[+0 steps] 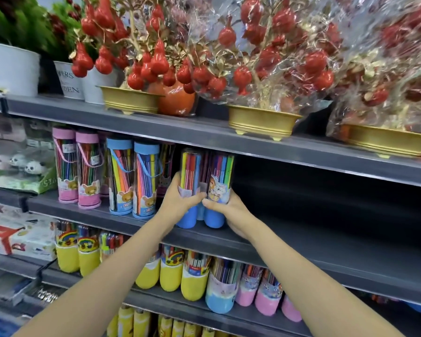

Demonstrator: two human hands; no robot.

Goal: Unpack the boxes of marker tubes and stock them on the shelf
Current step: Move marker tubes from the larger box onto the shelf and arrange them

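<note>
Between both hands I hold a cluster of clear marker tubes with blue bases, upright over the front of the dark middle shelf. My left hand grips the left tube and my right hand grips the right tube with the cartoon label. A third tube shows between and behind them. To the left on the same shelf stand two blue-capped tubes and two pink-capped tubes.
The middle shelf to the right of my hands is dark and bare. Above, gold pots with red fruit trees overhang the upper shelf edge. Below stand yellow-based tubes and pink and blue ones. Boxed goods sit at left.
</note>
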